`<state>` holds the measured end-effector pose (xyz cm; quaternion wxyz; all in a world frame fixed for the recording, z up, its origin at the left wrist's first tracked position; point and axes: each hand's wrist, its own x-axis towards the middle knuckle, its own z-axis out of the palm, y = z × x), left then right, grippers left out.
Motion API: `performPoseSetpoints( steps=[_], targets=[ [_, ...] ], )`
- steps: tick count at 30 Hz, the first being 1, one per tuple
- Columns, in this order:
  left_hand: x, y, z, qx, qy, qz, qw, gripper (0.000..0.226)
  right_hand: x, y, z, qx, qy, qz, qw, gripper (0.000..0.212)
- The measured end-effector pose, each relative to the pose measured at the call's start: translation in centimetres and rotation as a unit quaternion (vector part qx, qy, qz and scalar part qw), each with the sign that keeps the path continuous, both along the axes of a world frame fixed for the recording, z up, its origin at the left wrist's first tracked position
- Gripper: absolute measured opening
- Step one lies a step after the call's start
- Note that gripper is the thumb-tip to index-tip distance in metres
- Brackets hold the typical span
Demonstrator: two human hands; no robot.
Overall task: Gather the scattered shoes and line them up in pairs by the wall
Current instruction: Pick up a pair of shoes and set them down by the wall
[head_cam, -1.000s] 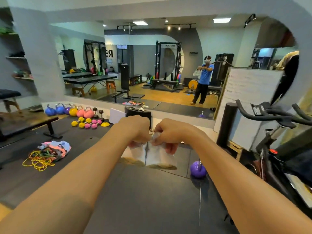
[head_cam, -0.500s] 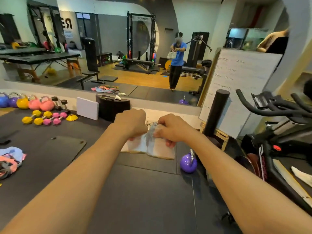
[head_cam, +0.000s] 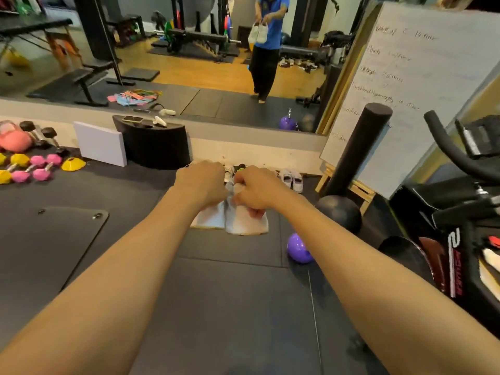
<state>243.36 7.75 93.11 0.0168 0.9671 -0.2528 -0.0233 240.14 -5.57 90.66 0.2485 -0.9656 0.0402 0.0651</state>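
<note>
Over the black floor mat (head_cam: 230, 307), short of the mirrored wall (head_cam: 257, 151): holding up two white shoes (head_cam: 243, 224) side by side, one clutched in the left hand (head_cam: 201, 182), one in the right hand (head_cam: 257, 189). Beyond, against the wall, another white pair (head_cam: 291, 179).

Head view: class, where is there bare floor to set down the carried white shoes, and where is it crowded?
Free: the mat between the pink dumbbells and the left hand gripping the white shoes; also between the forearms, left of the purple kettlebell. Crowded: the wall strip from the parked white pair to the easel and medicine ball.
</note>
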Motion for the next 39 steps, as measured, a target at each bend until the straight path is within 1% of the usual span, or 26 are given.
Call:
performPoseSetpoints(
  steps=[3, 6, 10, 15, 17, 19, 22, 25, 28, 31, 33, 35, 37, 39],
  targets=[
    [6.7, -2.1, -0.3, 0.013, -0.007, 0.001, 1.0, 0.032, 5.9, -1.6, -0.1, 0.002, -0.003, -0.014, 1.0, 0.002],
    [13.6, -4.0, -1.4, 0.016, -0.007, -0.011, 1.0, 0.034, 11.8, -3.2, -0.5, 0.017, -0.001, -0.035, 0.999, 0.012],
    [22.0, -6.4, -2.4, -0.008, 0.01, -0.043, 0.999, 0.017, 18.8, -5.4, -1.1, 0.022, 0.008, -0.083, 0.996, 0.015],
    [31.1, -9.9, -3.9, -0.02, 0.031, -0.084, 0.996, 0.013, 26.6, -8.3, -2.3, 0.002, 0.007, -0.124, 0.992, 0.014],
    [34.4, -11.4, -4.9, -0.018, 0.036, -0.099, 0.994, 0.017, 29.4, -9.6, -3.2, -0.005, 0.016, -0.138, 0.99, 0.018],
    [37.6, -13.2, -6.3, -0.007, 0.042, -0.109, 0.993, 0.025, 32.4, -11.4, -4.2, -0.027, 0.047, -0.143, 0.988, 0.023],
    [41.4, -15.4, -10.4, 0.006, 0.082, -0.113, 0.99, 0.025, 37.0, -14.2, -7.0, 0.004, 0.119, -0.161, 0.98, 0.023],
    [44.5, -17.6, -15.3, 0.006, 0.119, -0.105, 0.987, 0.032, 41.8, -16.9, -11.1, 0.019, 0.172, -0.18, 0.968, 0.025],
    [47.5, -19.8, -19.3, 0.015, 0.157, -0.094, 0.983, 0.038, 45.7, -19.2, -15.0, -0.018, 0.226, -0.165, 0.96, 0.026],
    [51.4, -21.8, -23.4, 0.015, 0.174, -0.084, 0.981, 0.038, 49.3, -21.4, -19.3, -0.048, 0.279, -0.133, 0.95, 0.041],
    [53.9, -22.6, -25.8, 0.006, 0.18, -0.068, 0.981, 0.038, 51.7, -22.3, -21.4, -0.047, 0.297, -0.131, 0.945, 0.041],
    [56.4, -23.1, -28.2, -0.003, 0.191, -0.056, 0.98, 0.039, 54.1, -22.8, -23.3, -0.021, 0.317, -0.15, 0.936, 0.038],
    [59.1, -23.2, -30.5, -0.016, 0.197, -0.056, 0.979, 0.041, 56.5, -23.2, -25.2, 0.009, 0.323, -0.169, 0.931, 0.043],
    [61.7, -23.1, -32.2, -0.026, 0.204, -0.054, 0.977, 0.044, 58.7, -23.3, -26.8, 0.017, 0.314, -0.181, 0.932, 0.046]
  ],
)
